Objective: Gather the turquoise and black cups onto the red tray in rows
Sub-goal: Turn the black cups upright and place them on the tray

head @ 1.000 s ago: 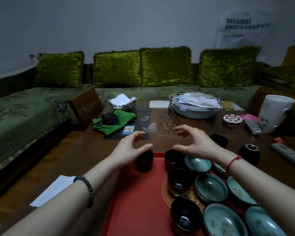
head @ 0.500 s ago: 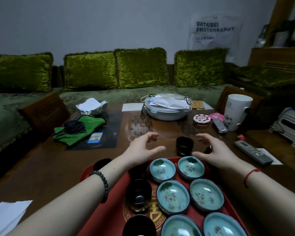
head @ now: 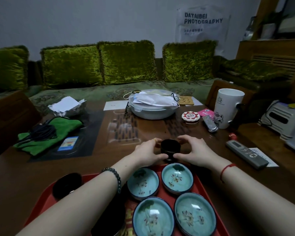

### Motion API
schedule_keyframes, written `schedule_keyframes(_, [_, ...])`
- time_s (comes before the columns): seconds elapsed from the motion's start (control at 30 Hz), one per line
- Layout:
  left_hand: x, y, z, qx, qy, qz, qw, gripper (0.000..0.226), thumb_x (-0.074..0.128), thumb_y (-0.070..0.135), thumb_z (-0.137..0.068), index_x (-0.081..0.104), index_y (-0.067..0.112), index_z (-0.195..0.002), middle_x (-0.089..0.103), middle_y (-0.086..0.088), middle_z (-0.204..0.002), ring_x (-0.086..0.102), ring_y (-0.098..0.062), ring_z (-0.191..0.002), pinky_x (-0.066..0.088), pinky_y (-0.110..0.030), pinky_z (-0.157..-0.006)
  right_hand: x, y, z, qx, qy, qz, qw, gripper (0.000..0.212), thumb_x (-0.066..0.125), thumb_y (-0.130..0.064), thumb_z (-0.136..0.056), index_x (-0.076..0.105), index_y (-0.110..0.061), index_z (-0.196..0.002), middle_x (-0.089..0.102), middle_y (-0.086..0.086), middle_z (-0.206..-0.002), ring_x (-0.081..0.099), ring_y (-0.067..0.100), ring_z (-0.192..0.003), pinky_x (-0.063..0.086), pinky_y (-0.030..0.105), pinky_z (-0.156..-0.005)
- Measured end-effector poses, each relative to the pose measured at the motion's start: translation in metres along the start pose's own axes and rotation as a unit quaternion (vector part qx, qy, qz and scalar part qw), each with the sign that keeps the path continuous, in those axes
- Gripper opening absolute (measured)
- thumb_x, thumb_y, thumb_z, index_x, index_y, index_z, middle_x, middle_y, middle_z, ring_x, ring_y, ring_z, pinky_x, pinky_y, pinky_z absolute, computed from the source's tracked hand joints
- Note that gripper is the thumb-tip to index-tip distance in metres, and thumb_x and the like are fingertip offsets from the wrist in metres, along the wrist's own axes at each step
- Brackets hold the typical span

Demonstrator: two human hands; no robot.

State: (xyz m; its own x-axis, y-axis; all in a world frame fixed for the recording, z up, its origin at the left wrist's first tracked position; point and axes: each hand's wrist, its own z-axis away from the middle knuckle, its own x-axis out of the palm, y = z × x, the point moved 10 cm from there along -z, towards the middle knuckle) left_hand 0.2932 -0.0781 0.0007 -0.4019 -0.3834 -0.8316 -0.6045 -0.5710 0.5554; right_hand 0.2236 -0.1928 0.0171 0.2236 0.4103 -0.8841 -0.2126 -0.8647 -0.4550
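Change: half a second back both hands hang spread over the far edge of the red tray (head: 41, 210), touching nothing; now they are down at the black cup (head: 170, 148) and wrap it from either side.
Left hand: the left hand (head: 148, 153) curls round the cup's 9 o'clock side, with its thumb low by the foot and its fingers round the back.
Right hand: the right hand (head: 192, 152) mirrors it at the 3 o'clock side and is likewise clamped on the cup.
Black cup: it stands upright on the counter (head: 20, 176), just off the tray's rim at 12 o'clock, not yet lifted as far as I can tell.
Turquoise cups: four turquoise cups (head: 177, 178) sit in two rows of two on the tray's 3 o'clock half.
Dark cups: one dark cup (head: 67, 184) stands at the tray's 10 o'clock corner; another is partly hidden under the left forearm.
Meaning for the task: the reach is over and the grasp is made. The next step is probably a short carry towards 6 o'clock, over the rim and into the dark-cup side.
Risk: the footed cup could tip if it clips the rim.
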Motion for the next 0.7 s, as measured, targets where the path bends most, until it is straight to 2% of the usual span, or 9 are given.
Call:
schedule_keyframes(0.1, [0.004,0.002,-0.004,0.007,0.005,0.014,1.000,0.060,0.066,0.036,-0.079,0.041,0.017,-0.131,0.055,-0.004,-0.131,0.048,-0.020,-0.124,0.037,-0.042,-0.105,0.004,-0.001,-0.003,-0.003,-0.010,0.008,1.000,0.065,0.070,-0.046,-0.071,0.045,-0.023,-0.128,0.054,0.001,-0.131,0.045,0.019,-0.126,0.018,0.049,-0.113])
schedule_keyframes(0.27, [-0.005,0.005,0.000,0.030,0.045,0.021,0.998,0.060,0.068,0.035,-0.077,0.044,0.016,-0.127,0.057,-0.004,-0.129,0.050,-0.019,-0.122,0.036,-0.043,-0.105,-0.003,-0.009,-0.002,-0.017,0.007,-0.011,1.000,0.067,0.074,-0.044,-0.067,0.049,-0.022,-0.125,0.058,0.002,-0.128,0.048,0.019,-0.123,0.026,0.047,-0.111])
schedule_keyframes(0.43, [-0.043,0.013,0.022,0.062,0.112,0.061,0.990,0.061,0.073,0.034,-0.072,0.048,0.015,-0.125,0.059,-0.005,-0.125,0.053,-0.017,-0.116,0.041,-0.037,-0.103,-0.029,-0.036,0.007,-0.054,0.073,-0.080,0.993,0.066,0.079,-0.035,-0.064,0.053,-0.021,-0.122,0.061,0.004,-0.124,0.052,0.019,-0.117,0.039,0.029,-0.101])
schedule_keyframes(0.5, [-0.061,0.014,0.036,0.070,0.131,0.077,0.986,0.061,0.074,0.031,-0.071,0.049,0.015,-0.124,0.060,-0.005,-0.122,0.056,-0.015,-0.112,0.043,-0.031,-0.100,-0.037,-0.053,0.014,-0.076,0.090,-0.111,0.987,0.064,0.080,-0.033,-0.063,0.055,-0.021,-0.121,0.062,0.004,-0.121,0.055,0.016,-0.113,0.040,0.024,-0.096])
schedule_keyframes(0.6, [-0.087,0.014,0.063,0.087,0.149,0.086,0.981,0.058,0.076,0.028,-0.070,0.052,0.015,-0.121,0.063,-0.002,-0.116,0.057,-0.006,-0.099,0.042,-0.008,-0.083,-0.041,-0.085,0.027,-0.105,0.084,-0.155,0.979,0.064,0.080,-0.032,-0.063,0.055,-0.019,-0.120,0.062,0.003,-0.121,0.055,0.016,-0.114,0.043,0.036,-0.102])
schedule_keyframes(0.67, [-0.102,0.011,0.084,0.092,0.157,0.097,0.978,0.056,0.076,0.029,-0.069,0.053,0.017,-0.119,0.064,-0.001,-0.115,0.059,-0.006,-0.097,0.044,-0.006,-0.081,-0.043,-0.108,0.036,-0.128,0.080,-0.168,0.974,0.062,0.080,-0.029,-0.064,0.056,-0.017,-0.119,0.063,0.003,-0.119,0.056,0.017,-0.113,0.044,0.038,-0.100])
schedule_keyframes(0.7, [-0.109,0.009,0.094,0.091,0.161,0.100,0.978,0.055,0.076,0.031,-0.069,0.053,0.019,-0.118,0.065,0.000,-0.115,0.061,-0.007,-0.098,0.047,-0.012,-0.085,-0.045,-0.120,0.041,-0.139,0.081,-0.175,0.971,0.060,0.081,-0.028,-0.064,0.057,-0.016,-0.118,0.064,0.002,-0.117,0.058,0.016,-0.110,0.046,0.036,-0.098])
